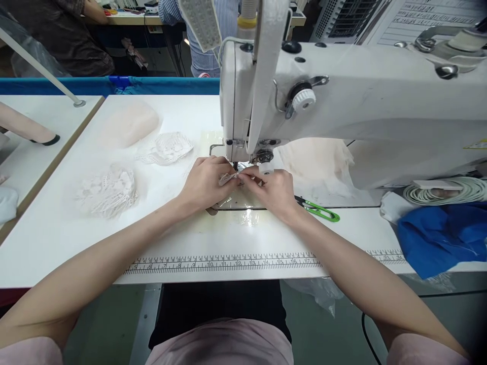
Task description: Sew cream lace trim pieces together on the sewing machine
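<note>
Pinching lace (225,179) in left hand (208,178) and right hand (277,190), beyond ruler (224,262) numbered 10, 12.

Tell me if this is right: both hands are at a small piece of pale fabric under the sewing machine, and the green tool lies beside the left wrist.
One error: the green tool lies beside the right wrist, as the head view shows. The rest stands: left hand and right hand are at the pale fabric under the sewing machine.
</note>
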Tool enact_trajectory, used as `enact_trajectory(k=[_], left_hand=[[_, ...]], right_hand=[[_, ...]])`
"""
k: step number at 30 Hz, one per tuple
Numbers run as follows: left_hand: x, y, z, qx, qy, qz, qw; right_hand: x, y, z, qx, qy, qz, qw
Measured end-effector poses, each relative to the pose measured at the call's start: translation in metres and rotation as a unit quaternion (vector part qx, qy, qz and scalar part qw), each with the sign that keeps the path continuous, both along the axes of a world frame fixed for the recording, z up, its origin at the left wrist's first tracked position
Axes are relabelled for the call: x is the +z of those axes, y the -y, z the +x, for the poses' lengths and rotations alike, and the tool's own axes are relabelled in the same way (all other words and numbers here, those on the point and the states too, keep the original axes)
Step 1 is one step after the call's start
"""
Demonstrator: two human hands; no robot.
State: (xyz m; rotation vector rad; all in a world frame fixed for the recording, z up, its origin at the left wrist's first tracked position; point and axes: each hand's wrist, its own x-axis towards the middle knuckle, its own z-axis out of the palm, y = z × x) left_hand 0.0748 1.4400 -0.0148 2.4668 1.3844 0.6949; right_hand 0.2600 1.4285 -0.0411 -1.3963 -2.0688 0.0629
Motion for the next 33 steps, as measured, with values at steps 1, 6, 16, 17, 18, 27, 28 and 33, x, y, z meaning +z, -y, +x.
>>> enact_trajectory(k=[1, 6, 16, 17, 18, 27, 28, 33], left_hand=[[0.001, -0.001, 0.000, 0.003, 0.013, -0.004, 1.000], [0.008, -0.004, -0.003, -0.004, 0.032, -0.048, 0.998], [0.015, -0.007, -0.007, -0.037, 0.051, -0.097, 0.993], [0.015, -0.007, -0.008, -0.040, 0.053, -0.099, 0.993], [0.015, -0.007, -0.008, -0.043, 0.054, -0.100, 0.993], [0.016, -0.005, -0.009, -0.044, 0.095, -0.140, 0.985], [0.016, -0.006, -0.009, -0.046, 0.100, -0.148, 0.983], [0.018, -0.008, -0.010, -0.047, 0.102, -0.169, 0.979]], right_hand=[[0.000, 0.000, 0.000, 0.000, -0.003, -0.005, 1.000], [0.002, 0.001, -0.001, 0.008, -0.014, -0.028, 0.999], [0.000, 0.001, 0.000, 0.011, -0.028, -0.030, 0.999], [0.000, 0.001, 0.000, 0.010, -0.029, -0.032, 0.999], [0.000, 0.001, 0.000, 0.008, -0.030, -0.034, 0.999], [0.002, 0.001, -0.001, 0.016, -0.042, -0.056, 0.997], [0.002, 0.002, -0.001, 0.017, -0.042, -0.057, 0.997], [0.003, 0.002, -0.001, 0.021, -0.044, -0.059, 0.997]])
